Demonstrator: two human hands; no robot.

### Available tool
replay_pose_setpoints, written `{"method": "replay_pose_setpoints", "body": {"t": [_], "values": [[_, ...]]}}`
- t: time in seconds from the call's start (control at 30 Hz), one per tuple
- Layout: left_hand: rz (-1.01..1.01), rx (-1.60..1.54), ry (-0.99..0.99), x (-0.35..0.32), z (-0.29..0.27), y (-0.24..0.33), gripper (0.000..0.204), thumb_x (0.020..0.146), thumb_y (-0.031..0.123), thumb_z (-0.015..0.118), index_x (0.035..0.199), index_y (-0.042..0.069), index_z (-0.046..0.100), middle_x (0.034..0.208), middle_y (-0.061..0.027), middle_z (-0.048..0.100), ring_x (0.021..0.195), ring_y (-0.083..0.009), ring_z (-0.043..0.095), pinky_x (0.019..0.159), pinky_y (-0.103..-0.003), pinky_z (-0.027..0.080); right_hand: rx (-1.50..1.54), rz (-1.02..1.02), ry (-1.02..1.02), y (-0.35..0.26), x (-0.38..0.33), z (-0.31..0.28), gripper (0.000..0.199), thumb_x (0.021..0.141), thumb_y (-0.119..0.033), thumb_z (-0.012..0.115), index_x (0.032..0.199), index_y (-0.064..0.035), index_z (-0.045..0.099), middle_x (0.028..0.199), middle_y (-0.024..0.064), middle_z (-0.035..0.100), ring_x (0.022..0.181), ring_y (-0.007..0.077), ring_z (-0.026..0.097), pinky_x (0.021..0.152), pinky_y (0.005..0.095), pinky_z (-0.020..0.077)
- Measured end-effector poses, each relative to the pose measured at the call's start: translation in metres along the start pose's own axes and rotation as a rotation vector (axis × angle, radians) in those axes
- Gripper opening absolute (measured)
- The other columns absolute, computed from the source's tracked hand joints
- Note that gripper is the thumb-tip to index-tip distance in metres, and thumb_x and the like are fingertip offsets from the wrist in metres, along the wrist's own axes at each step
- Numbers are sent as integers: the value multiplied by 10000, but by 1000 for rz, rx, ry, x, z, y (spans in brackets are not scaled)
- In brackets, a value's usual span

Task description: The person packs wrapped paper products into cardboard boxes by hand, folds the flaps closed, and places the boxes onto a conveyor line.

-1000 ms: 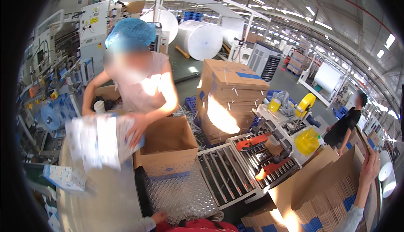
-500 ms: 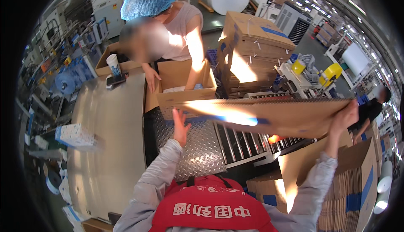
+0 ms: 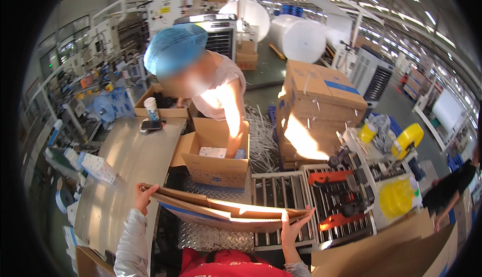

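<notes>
Flat carton (image 3: 226, 211): a folded brown cardboard box with a blue stripe, held level between both hands, low in the view, above the metal tread plate (image 3: 216, 237) and the near end of the roller conveyor (image 3: 281, 196).
Left hand (image 3: 143, 196): closed on the left end of the flat carton, fingers curled over its top edge; grey sleeve below it.
Right hand (image 3: 293, 227): gripping the right end of the flat carton from below, fingers spread upward against the edge.
Open box (image 3: 216, 164): just behind the flat carton, a brown box with its flaps up, standing on the tread plate; small white and blue packs lie inside.
Co-worker (image 3: 201, 76): a person in a blue hair net and a light shirt leans over the open box from the far side, one arm reaching down into it.
Desk (image 3: 130, 171): a shiny metal surface at the left of the carton; a phone (image 3: 150, 125) and a white cup (image 3: 150, 108) stand at its far end, a small white and blue pack (image 3: 98, 166) near its left edge.
Taping machine (image 3: 346, 196): at the right of the rollers, with red parts and yellow tape rolls (image 3: 406, 139).
Carton stack (image 3: 316, 106): tall pile of brown boxes behind the conveyor.
Far back: big white film rolls (image 3: 296, 38).
</notes>
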State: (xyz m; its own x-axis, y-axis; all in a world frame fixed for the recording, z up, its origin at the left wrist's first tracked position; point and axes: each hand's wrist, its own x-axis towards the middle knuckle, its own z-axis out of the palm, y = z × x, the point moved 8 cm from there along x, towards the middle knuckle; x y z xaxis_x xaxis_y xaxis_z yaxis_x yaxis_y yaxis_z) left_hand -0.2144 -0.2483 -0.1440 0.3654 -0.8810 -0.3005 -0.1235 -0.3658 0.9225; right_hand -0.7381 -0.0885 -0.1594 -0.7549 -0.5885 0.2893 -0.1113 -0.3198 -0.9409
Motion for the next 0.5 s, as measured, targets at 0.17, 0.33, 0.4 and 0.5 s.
{"method": "replay_pose_setpoints", "body": {"t": [0.17, 0.33, 0.4, 0.5], "values": [[115, 562, -91, -14, 25, 50, 962, 651, 566, 757, 1316, -14, 374, 951, -164, 618, 802, -236, 655, 542, -327, 547, 290, 180, -396, 48, 87, -14, 961, 689, 50, 557, 1469, -144, 31, 1486, 103, 143, 1360, 267, 213, 1100, 385, 219], [-18, 540, -1010, -104, 156, -17, 700, 903, 495, 483, 1321, -45, 328, 1177, -211, 527, 967, -282, 598, 723, -338, 528, 259, 402, -572, 83, 92, 38, 832, 851, -157, 498, 1473, -62, -45, 1528, 149, 128, 1395, 281, 178, 1123, 382, 182], [43, 1032, -1118, -184, 202, -34, 924, 862, 620, 452, 1384, -75, 137, 1286, -327, 393, 1129, -370, 495, 873, -375, 460, -332, 104, -484, 125, 79, 54, 959, 836, -378, 590, 1440, 39, -26, 1437, 229, 253, 1299, 337, 304, 1096, 418, 225], [92, 1340, -1289, -208, 227, -85, 1047, 850, 677, 422, 1409, -106, 10, 1351, -378, 323, 1239, -445, 404, 1025, -388, 352, -788, -346, -532, 116, 67, 68, 1218, 647, -582, 732, 1373, 165, 100, 1214, 306, 471, 1078, 393, 489, 1013, 464, 333]]}}
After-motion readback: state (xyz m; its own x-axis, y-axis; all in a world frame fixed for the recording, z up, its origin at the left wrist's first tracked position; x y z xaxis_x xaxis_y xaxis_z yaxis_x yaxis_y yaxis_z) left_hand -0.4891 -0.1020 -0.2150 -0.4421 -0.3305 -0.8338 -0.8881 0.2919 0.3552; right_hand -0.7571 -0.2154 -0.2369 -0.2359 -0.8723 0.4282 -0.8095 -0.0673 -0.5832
